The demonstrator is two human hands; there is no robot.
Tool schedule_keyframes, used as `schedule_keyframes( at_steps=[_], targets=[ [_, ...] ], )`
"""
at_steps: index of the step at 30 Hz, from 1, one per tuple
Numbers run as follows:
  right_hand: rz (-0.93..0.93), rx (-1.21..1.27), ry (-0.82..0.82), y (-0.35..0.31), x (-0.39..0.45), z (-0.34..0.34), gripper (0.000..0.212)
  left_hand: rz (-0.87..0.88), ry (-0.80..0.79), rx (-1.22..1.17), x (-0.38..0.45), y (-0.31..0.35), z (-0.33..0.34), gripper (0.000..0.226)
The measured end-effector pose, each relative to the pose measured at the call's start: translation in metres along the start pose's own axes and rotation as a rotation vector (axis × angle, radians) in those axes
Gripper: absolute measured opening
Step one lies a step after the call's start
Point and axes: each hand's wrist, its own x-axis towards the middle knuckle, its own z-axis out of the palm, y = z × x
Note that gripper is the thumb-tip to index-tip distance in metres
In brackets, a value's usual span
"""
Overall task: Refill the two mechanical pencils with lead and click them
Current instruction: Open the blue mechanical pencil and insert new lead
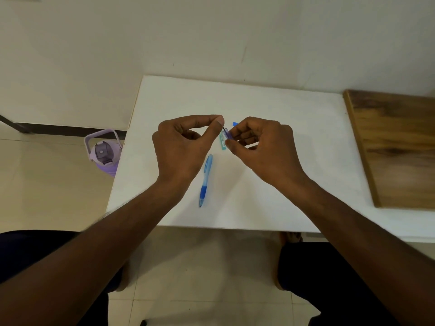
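both forearms fill the foreground; left hand (186,147) pinches a thin dark lead (223,129), right hand (261,147) closes around a half-hidden lead case (223,141); translucent blue pencil (205,181) lies at 6 o'clock on the worktop (270,191).

Just one view here, a wide-angle camera worn on the person's head, looking forward and steeply down. It sits close over the white table (270,184), so both forearms run in from the bottom corners and the hands land near the middle. The wide lens also takes in the wall behind, floor tiles and the person's knees below. No second view to overlap with.
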Motion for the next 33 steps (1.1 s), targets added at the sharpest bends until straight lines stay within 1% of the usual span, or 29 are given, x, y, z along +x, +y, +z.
schedule_keyframes(
  at_steps=[4,8,13,22,28,33],
  targets=[
    [0.008,-0.001,0.003,-0.001,-0.001,-0.001,0.018,-0.016,-0.026,-0.028,0.001,0.001,-0.002,0.012],
    [0.015,-0.008,-0.008,-0.002,-0.002,0.000,0.019,-0.020,-0.042,-0.049,0.003,0.000,-0.002,0.021],
    [0.025,-0.027,-0.028,-0.005,-0.003,0.000,0.021,-0.041,-0.047,-0.044,0.002,0.000,-0.001,0.019],
    [0.062,-0.037,-0.047,-0.009,-0.005,-0.002,0.025,-0.065,-0.099,0.007,0.007,-0.001,0.001,0.023],
    [0.085,-0.049,-0.060,-0.012,-0.005,-0.002,0.027,-0.038,-0.106,0.033,0.006,0.001,0.000,0.023],
    [0.096,-0.053,-0.064,-0.013,-0.005,-0.002,0.027,0.005,-0.070,0.076,0.005,0.001,-0.002,0.022]
  ],
)
